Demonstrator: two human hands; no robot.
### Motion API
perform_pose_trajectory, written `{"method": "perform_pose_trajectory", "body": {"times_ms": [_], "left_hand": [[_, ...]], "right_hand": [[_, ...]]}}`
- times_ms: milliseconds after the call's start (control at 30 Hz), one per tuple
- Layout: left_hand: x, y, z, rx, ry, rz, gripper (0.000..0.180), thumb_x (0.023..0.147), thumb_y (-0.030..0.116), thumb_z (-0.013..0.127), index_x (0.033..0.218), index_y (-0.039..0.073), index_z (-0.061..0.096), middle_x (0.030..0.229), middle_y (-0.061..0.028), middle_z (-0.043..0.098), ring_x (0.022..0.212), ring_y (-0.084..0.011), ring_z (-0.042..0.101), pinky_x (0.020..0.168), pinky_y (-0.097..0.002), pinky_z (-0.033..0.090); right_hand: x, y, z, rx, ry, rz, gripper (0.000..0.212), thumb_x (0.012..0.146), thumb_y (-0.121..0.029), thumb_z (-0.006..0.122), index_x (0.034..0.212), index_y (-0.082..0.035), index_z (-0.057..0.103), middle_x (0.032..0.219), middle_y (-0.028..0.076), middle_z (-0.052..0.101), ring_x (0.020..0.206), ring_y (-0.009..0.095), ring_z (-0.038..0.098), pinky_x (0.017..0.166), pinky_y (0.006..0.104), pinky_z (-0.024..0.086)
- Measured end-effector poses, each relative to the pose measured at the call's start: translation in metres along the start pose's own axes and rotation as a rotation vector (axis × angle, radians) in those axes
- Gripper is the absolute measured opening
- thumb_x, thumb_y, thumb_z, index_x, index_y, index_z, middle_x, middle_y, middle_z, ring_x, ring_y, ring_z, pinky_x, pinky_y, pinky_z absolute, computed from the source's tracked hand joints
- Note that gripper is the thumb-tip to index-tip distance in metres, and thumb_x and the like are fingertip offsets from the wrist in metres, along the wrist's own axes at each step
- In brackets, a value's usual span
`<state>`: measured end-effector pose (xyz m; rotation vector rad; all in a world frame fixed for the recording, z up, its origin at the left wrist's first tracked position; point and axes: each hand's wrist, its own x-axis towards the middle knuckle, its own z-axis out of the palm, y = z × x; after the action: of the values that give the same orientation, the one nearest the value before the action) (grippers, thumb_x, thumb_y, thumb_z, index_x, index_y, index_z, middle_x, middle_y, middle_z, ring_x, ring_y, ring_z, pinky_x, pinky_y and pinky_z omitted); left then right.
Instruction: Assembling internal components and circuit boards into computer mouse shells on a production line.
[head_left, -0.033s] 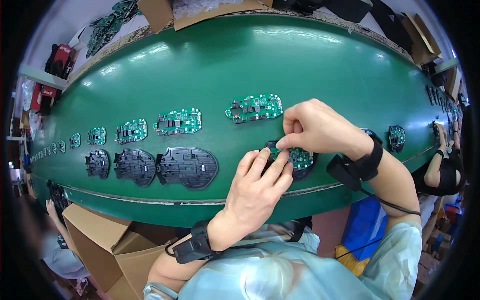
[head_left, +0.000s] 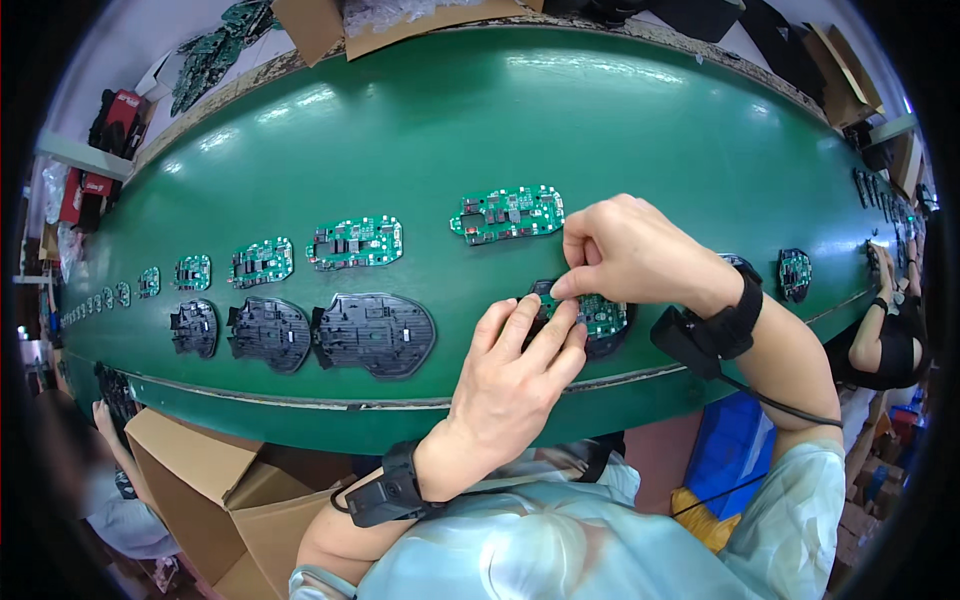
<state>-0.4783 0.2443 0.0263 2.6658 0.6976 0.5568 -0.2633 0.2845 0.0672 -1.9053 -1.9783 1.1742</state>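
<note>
left hand [head_left: 512, 380] arches palm-down on a circuit board [head_left: 606, 319], right hand [head_left: 635, 252] curls at its edge, either grip's hold unclear.

The glossy green tabletop [head_left: 420, 110] carries a row of green circuit boards [head_left: 357, 241] running off to the left, with three black plastic shells [head_left: 375, 335] lying nearer the front edge. Farther right sit a partly covered shell [head_left: 612, 346] with a board [head_left: 603, 318] in it and another filled shell [head_left: 794, 275]; the dark pieces [head_left: 872, 190] at the right end are too small to identify.
</note>
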Motion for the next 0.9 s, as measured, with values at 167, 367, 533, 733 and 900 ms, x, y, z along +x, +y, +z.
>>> {"method": "perform_pose_trajectory", "body": {"times_ms": [167, 367, 533, 733, 900], "left_hand": [[0.003, -0.002, 0.013, 0.036, -0.003, -0.007, 0.034, 0.081, 0.007, 0.063, 0.114, 0.007, 0.071, 0.129, -0.0078, 0.066, 0.115, -0.0315, 0.059, 0.102, -0.0496, 0.042], [0.013, 0.009, 0.017, 0.043, -0.022, 0.008, 0.032, 0.08, 0.006, 0.062, 0.111, 0.007, 0.071, 0.129, -0.0076, 0.066, 0.113, -0.0321, 0.06, 0.1, -0.0487, 0.043], [0.016, 0.016, 0.017, 0.03, -0.061, 0.018, 0.032, 0.079, 0.006, 0.063, 0.11, 0.007, 0.071, 0.128, -0.0083, 0.066, 0.111, -0.0321, 0.061, 0.099, -0.0476, 0.044], [0.015, 0.01, 0.025, 0.068, -0.025, 0.015, 0.033, 0.078, 0.006, 0.064, 0.11, 0.008, 0.071, 0.129, -0.0085, 0.066, 0.11, -0.0313, 0.06, 0.098, -0.0479, 0.043], [0.023, -0.004, 0.037, 0.031, -0.03, 0.024, 0.034, 0.078, 0.006, 0.064, 0.111, 0.01, 0.071, 0.129, -0.0081, 0.066, 0.111, -0.0314, 0.06, 0.1, -0.0491, 0.041]], "right_hand": [[0.011, 0.014, 0.005, -0.116, -0.011, -0.006, 0.031, 0.07, -0.024, 0.09, 0.072, -0.002, 0.067, 0.063, 0.011, 0.065, 0.058, 0.026, 0.065, 0.056, 0.0377, 0.048], [-0.003, 0.024, 0.01, -0.06, 0.076, -0.025, 0.027, 0.072, -0.019, 0.088, 0.073, -0.002, 0.067, 0.064, 0.013, 0.067, 0.06, 0.027, 0.066, 0.056, 0.0387, 0.049], [-0.013, 0.028, -0.005, 0.033, -0.014, -0.03, 0.028, 0.072, -0.018, 0.088, 0.08, 0.0, 0.069, 0.067, 0.011, 0.068, 0.061, 0.025, 0.066, 0.059, 0.0382, 0.051], [-0.034, 0.056, -0.001, 0.114, -0.032, -0.266, 0.05, 0.062, -0.001, 0.088, 0.105, 0.001, 0.062, 0.101, 0.015, 0.064, 0.095, 0.033, 0.065, 0.08, 0.0401, 0.054], [-0.025, 0.062, 0.004, 0.067, -0.024, -0.216, 0.046, 0.065, 0.002, 0.085, 0.102, 0.0, 0.058, 0.102, 0.016, 0.059, 0.099, 0.035, 0.06, 0.084, 0.0426, 0.051]]}}
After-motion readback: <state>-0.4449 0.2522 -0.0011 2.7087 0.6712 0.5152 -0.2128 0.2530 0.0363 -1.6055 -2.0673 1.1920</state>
